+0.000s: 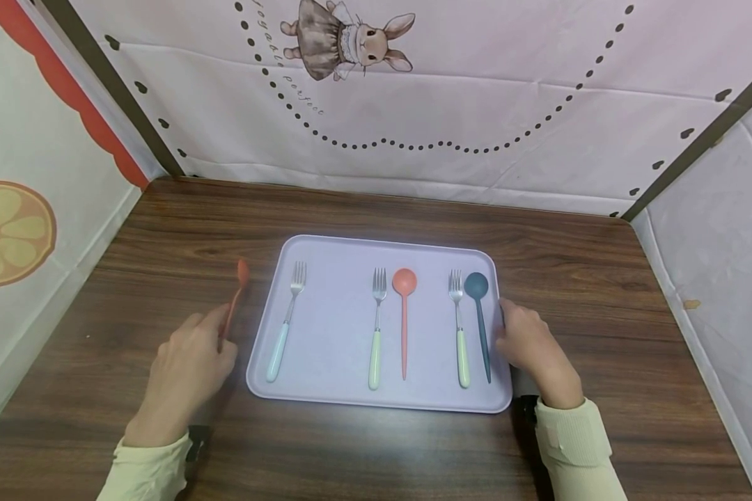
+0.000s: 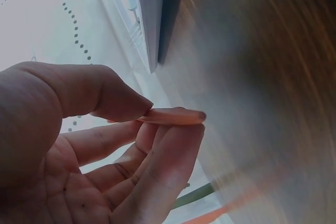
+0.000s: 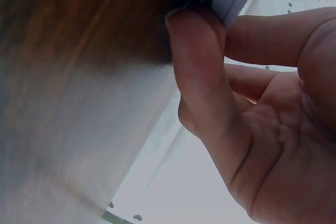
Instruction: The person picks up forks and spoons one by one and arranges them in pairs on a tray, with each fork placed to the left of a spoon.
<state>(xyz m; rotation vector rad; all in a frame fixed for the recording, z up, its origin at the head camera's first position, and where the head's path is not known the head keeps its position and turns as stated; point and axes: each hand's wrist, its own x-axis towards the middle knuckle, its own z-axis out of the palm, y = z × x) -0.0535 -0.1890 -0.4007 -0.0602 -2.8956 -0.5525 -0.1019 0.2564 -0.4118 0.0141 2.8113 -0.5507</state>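
My left hand (image 1: pixel 188 365) pinches the handle of an orange-red spoon (image 1: pixel 243 273) between thumb and fingers, left of the tray. The left wrist view shows the end of its handle (image 2: pixel 176 116) poking out past the fingertips. At the right, my right hand (image 1: pixel 535 351) grips the side rim of a pale lilac tray (image 1: pixel 338 320), with a finger under the edge in the right wrist view. On the tray lie a blue-handled fork (image 1: pixel 278 353), two green-handled forks (image 1: pixel 374 358), a coral spoon (image 1: pixel 404 283) and a dark teal spoon (image 1: pixel 476 286).
The tray sits on a dark wood-grain table (image 1: pixel 576 278). A white printed cloth (image 1: pixel 464 83) with a rabbit and dots hangs behind it, and more cloth covers both sides. A dark wrist strap (image 1: pixel 528 409) shows at my right cuff.
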